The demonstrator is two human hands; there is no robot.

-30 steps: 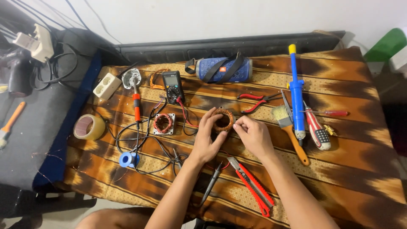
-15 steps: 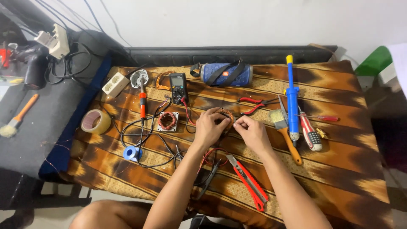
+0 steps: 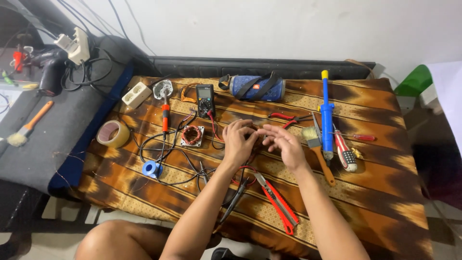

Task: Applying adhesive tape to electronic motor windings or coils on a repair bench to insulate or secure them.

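Reading from the left, a paint brush with an orange handle (image 3: 28, 126) is seen on the dark mat (image 3: 62, 139), and a roll of brown tape (image 3: 113, 134) at the edge of the brown patterned cloth that covers the surface (image 3: 385, 192). A white socket block (image 3: 136, 94) lies at the cloth's far left corner. A soldering iron with an orange grip (image 3: 165, 115) lies lengthwise, with a blue solder spool (image 3: 152, 169) near its black cable. A square stator wound with copper wire (image 3: 192, 135) sits just beside a black multimeter (image 3: 205, 99); its screen is too small to be read. A blue cylindrical speaker with a dark strap (image 3: 255, 87) lies along the far edge.

At the centre, the left hand (image 3: 239, 141) and the right hand (image 3: 285, 144) are brought together, fingers curled. A small dark coil (image 3: 258, 140) is almost wholly hidden between them, so its shape is hard to make out; it is pinched by both hands just above the cloth. A red box cutter (image 3: 276, 201) lies near the right forearm. Red-handled pliers (image 3: 288, 118) are partly covered by the right hand. A wooden-handled brush (image 3: 318, 153), a blue desoldering pump with a yellow cap (image 3: 327, 115) and a red screwdriver (image 3: 358, 137) follow. A green object (image 3: 413, 81) is cut off at the right.
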